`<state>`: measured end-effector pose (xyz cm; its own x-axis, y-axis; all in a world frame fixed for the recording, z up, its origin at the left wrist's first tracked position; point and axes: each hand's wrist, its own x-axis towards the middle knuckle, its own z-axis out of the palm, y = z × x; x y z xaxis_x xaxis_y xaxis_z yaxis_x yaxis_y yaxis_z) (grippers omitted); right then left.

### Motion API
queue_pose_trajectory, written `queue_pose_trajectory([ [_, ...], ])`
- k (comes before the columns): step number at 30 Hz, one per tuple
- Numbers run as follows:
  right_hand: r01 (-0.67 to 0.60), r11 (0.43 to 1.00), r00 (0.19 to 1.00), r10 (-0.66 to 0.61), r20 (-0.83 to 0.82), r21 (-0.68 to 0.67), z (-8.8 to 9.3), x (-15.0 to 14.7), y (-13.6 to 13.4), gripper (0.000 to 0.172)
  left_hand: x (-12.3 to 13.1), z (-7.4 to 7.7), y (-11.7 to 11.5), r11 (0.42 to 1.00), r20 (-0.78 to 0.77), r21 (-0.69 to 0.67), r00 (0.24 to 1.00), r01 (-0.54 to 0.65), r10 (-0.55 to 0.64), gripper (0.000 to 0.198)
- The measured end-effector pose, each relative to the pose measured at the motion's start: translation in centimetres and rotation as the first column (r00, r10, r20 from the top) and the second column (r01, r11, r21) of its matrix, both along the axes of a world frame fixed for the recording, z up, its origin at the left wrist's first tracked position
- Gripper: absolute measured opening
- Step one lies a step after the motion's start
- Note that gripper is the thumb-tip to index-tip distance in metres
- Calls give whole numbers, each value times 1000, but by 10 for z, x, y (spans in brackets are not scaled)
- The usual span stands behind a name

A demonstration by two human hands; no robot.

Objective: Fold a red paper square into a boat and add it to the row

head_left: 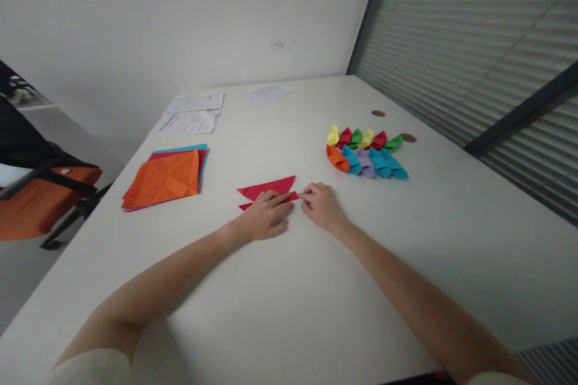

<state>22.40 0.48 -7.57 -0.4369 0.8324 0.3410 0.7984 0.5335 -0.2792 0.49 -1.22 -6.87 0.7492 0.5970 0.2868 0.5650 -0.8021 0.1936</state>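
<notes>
A red sheet of paper (266, 187), folded into a triangle shape, lies on the white table (289, 289). My left hand (264, 216) rests on its near edge with fingers pressed flat on the fold. My right hand (321, 204) pinches the paper's right tip with closed fingers. Both forearms stretch across the table toward it.
A stack of creased coloured sheets, orange on top (165, 177), lies to the left. Several folded paper pieces in many colours (365, 153) sit in two rows at the right. Printed papers (192, 114) lie at the far edge. An orange chair (36, 198) stands left of the table.
</notes>
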Motion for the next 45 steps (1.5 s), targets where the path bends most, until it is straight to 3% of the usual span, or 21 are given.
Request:
queue_pose_trajectory([
  [4,-43,999,997,42,64,17,1,-1,-1,23,0,0,0,1000,-1,-5,1000,-2,2,42],
  [10,59,998,998,-59,-17,-27,-5,-1,5,25,0,2,0,1000,33,-6,999,22,-22,42],
  [14,-12,998,1000,11,-22,-55,-9,4,12,31,0,3,1,998,55,-21,997,59,-58,44],
  [27,-212,976,966,202,-162,-43,-5,27,20,15,-5,-5,3,998,83,-57,996,30,-25,44],
  [30,-227,973,963,219,-156,-36,-6,26,20,20,-5,-6,4,997,79,-73,997,21,-15,45],
  [36,-263,964,958,257,-131,-31,-11,26,23,13,-5,-6,4,999,45,-51,999,-10,13,47],
  [45,-213,976,975,208,-83,-52,-8,21,21,15,-3,-1,3,999,-55,-36,998,-16,14,46],
])
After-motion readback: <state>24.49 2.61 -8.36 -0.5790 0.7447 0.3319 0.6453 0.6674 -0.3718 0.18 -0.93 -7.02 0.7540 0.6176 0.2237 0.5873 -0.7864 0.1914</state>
